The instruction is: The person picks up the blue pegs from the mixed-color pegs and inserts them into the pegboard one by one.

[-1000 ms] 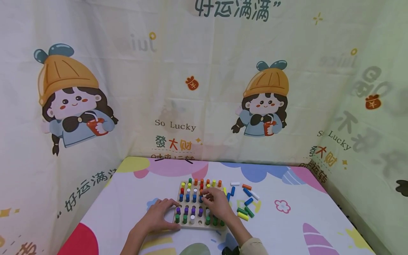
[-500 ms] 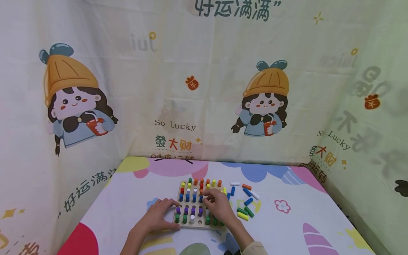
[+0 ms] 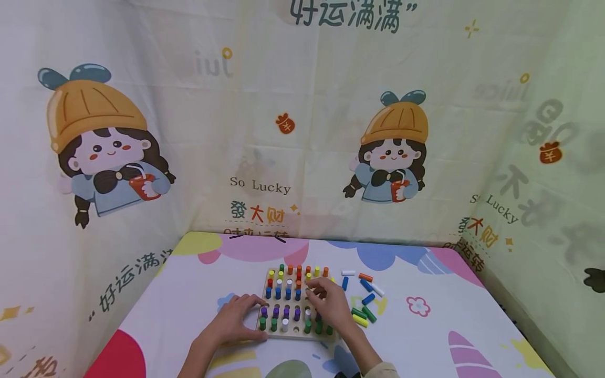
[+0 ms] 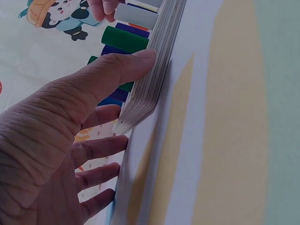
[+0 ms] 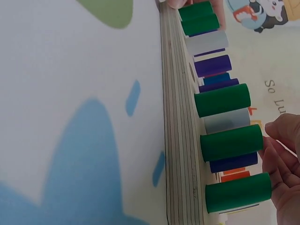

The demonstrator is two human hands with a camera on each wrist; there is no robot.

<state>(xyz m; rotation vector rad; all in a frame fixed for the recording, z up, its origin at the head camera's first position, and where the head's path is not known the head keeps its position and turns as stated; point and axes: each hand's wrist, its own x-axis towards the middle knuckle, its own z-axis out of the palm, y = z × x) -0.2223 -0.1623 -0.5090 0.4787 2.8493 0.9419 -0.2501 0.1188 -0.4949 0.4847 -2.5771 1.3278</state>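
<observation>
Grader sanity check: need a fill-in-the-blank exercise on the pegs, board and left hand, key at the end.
1. In the left wrist view, the left hand touches the front edge of the pale layered-wood pegboard with its ____.
2. The front row's only ____ cylindrical peg stands among green cylindrical pegs.
3. In the head view, the loose orange cylindrical peg lies to the pegboard's ____.
4. There, the lowest loose cylindrical peg is ____.

Missing words: thumb; white; right; yellow.
</observation>
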